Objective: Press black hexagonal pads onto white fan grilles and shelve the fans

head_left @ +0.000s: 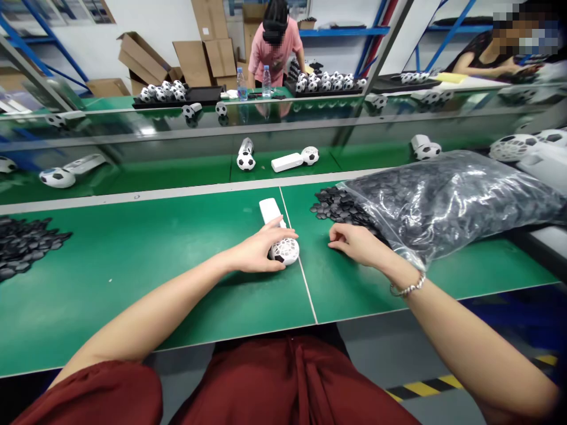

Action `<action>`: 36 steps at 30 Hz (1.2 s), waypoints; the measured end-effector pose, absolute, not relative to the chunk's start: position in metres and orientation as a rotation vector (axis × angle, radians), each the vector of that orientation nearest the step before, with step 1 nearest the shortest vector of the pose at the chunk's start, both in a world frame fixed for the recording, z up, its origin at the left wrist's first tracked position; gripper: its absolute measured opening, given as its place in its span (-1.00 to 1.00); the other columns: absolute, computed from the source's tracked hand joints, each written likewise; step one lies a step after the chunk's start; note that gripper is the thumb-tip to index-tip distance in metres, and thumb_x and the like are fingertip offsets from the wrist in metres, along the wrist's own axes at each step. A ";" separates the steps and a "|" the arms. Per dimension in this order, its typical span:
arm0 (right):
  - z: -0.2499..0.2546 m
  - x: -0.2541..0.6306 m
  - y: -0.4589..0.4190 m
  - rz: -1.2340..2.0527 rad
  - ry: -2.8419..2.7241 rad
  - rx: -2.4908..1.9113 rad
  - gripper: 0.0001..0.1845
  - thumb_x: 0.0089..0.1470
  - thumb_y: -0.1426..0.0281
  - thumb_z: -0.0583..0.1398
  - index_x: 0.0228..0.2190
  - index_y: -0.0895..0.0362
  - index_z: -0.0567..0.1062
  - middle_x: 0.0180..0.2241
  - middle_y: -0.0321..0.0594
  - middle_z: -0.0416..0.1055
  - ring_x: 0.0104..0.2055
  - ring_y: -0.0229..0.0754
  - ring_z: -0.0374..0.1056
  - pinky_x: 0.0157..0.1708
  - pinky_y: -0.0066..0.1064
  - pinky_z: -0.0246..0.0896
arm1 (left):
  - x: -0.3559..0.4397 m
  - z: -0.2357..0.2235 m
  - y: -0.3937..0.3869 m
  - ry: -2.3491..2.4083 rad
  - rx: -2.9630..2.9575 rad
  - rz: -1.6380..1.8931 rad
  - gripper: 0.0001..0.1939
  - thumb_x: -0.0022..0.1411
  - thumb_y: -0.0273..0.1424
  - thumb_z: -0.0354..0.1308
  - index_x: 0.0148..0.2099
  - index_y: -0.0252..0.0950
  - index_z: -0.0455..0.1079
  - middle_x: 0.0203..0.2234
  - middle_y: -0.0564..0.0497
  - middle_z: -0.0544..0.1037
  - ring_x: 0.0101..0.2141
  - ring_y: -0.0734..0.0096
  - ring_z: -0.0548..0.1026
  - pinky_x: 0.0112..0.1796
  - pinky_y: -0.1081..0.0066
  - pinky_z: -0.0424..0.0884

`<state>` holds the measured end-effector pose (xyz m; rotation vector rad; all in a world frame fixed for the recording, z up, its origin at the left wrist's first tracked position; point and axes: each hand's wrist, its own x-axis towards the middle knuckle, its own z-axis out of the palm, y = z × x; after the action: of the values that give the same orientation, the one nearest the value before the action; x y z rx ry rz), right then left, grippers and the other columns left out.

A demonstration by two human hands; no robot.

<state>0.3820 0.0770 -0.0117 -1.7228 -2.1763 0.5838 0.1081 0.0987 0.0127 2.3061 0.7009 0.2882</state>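
A white handheld fan (270,209) with a round, football-patterned grille head lies on the green worktable (177,236) in front of me. Its handle points away. My left hand (259,249) is closed around the head, thumb on the near side and fingers over the top. One black patch shows on the grille near the thumb. To the right, my right hand (361,243) hovers just above the table with thumb and forefinger pinched together; whatever may be between them is hidden. Beyond that hand is a pile of small black pieces (336,203), spilling beside a clear plastic bag (460,195) full of them.
Another heap of black pieces (24,245) lies at far left. Behind a pale rail, a green conveyor belt (177,162) carries several football fans (245,156). Across it, one person in a pink top (277,47) stands near trays of fans (330,82); another person sits at upper right.
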 end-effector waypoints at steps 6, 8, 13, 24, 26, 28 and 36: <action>-0.008 0.349 0.051 1.119 -1.740 -1.432 -0.77 0.00 0.21 0.16 -0.37 0.11 0.37 -0.53 -0.33 0.33 -0.53 -0.28 0.32 -0.54 -0.43 0.27 | 0.107 0.016 0.103 0.664 2.279 0.291 -0.36 -0.06 -0.49 0.22 0.12 -0.26 0.19 0.15 -0.11 0.21 0.25 0.10 -0.24 0.17 0.04 -0.05; -0.006 0.340 0.044 1.245 -1.651 -1.363 -0.71 -0.03 0.19 0.19 -0.32 0.14 0.40 -0.49 -0.28 0.38 -0.49 -0.24 0.35 -0.51 -0.40 0.33 | 0.107 0.016 0.104 0.634 2.275 0.292 -0.36 -0.07 -0.51 0.21 0.11 -0.28 0.19 0.14 -0.12 0.22 0.25 0.13 -0.22 0.17 0.06 -0.06; 0.002 0.328 0.037 0.852 -1.923 -1.268 -0.84 0.05 0.32 0.16 -0.33 0.08 0.50 -0.36 -0.21 0.41 -0.32 -0.19 0.36 -0.29 -0.30 0.32 | 0.109 0.014 0.105 0.617 2.292 0.314 -0.35 -0.12 -0.56 0.19 0.09 -0.30 0.21 0.12 -0.14 0.25 0.25 0.12 -0.20 0.17 0.07 -0.06; 0.003 0.324 0.039 0.755 -2.042 -1.237 -0.85 0.12 0.40 0.09 -0.29 0.07 0.45 -0.31 -0.22 0.40 -0.25 -0.18 0.32 -0.21 -0.31 0.24 | 0.112 0.009 0.103 0.628 2.313 0.350 -0.38 -0.13 -0.54 0.18 0.06 -0.28 0.22 0.10 -0.11 0.27 0.25 0.12 -0.16 0.17 0.09 -0.03; 0.001 0.324 0.039 0.866 -1.935 -1.253 -0.89 0.10 0.38 0.11 -0.31 0.08 0.43 -0.34 -0.24 0.41 -0.30 -0.20 0.33 -0.25 -0.33 0.27 | 0.114 0.007 0.102 0.658 2.312 0.350 -0.38 -0.13 -0.50 0.21 0.06 -0.29 0.22 0.10 -0.13 0.27 0.25 0.10 -0.17 0.17 0.08 -0.03; -0.001 0.323 0.038 0.925 -1.852 -1.242 -0.91 0.08 0.37 0.13 -0.33 0.09 0.42 -0.32 -0.23 0.41 -0.28 -0.20 0.34 -0.26 -0.34 0.29 | 0.117 0.006 0.100 0.704 2.307 0.355 -0.37 -0.14 -0.45 0.25 0.05 -0.32 0.22 0.10 -0.17 0.27 0.24 0.06 -0.17 0.16 0.05 -0.02; -0.003 0.317 0.037 1.041 -1.678 -1.305 -0.87 -0.01 0.30 0.20 -0.42 0.11 0.43 -0.45 -0.28 0.36 -0.43 -0.24 0.26 -0.40 -0.38 0.22 | 0.123 0.004 0.094 0.780 2.256 0.396 -0.40 -0.12 -0.43 0.27 0.02 -0.34 0.23 0.09 -0.22 0.27 0.24 0.06 -0.18 0.15 0.06 -0.01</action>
<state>0.3174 0.0375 -0.0028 -1.3052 -1.6784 1.0407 0.1233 0.0936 0.0037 2.2559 0.7805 0.3959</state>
